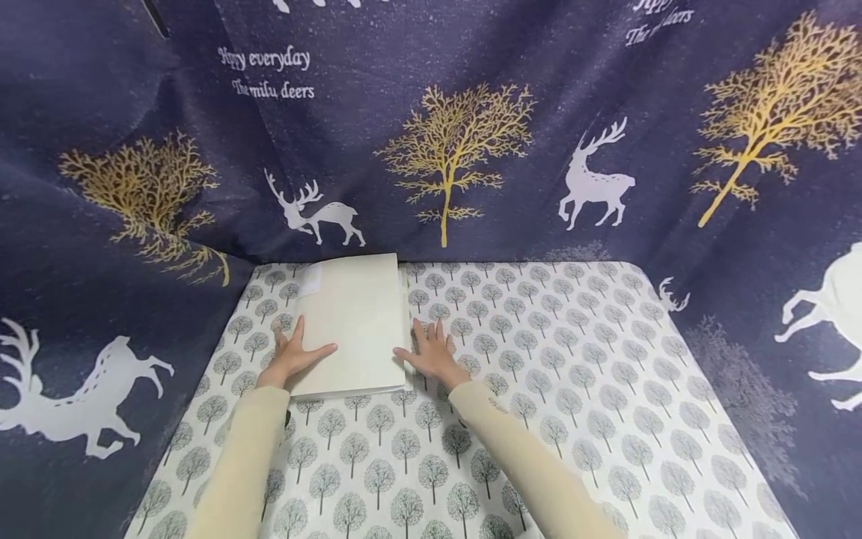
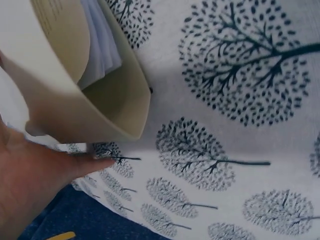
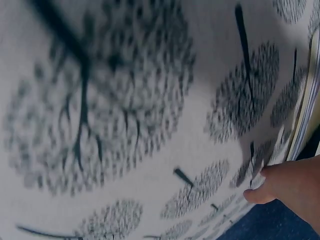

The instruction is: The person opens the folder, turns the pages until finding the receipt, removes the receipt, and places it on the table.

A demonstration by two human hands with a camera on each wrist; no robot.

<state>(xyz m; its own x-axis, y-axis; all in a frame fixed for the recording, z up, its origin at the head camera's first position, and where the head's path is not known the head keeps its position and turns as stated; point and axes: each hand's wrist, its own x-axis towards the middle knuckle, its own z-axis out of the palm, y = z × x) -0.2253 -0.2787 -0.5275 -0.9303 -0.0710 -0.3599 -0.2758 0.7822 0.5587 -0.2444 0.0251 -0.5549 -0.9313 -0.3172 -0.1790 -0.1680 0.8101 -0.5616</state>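
Head view, left hand [image 1: 292, 359] and right hand [image 1: 434, 356] spread open at opposite sides of cream folder [image 1: 357, 318], neither gripping

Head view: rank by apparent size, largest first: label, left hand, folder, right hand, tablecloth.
1. Tablecloth
2. Folder
3. Left hand and right hand: look alike, unranked
4. Label

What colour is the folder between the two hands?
The folder is a pale cream, which shows best in the head view.
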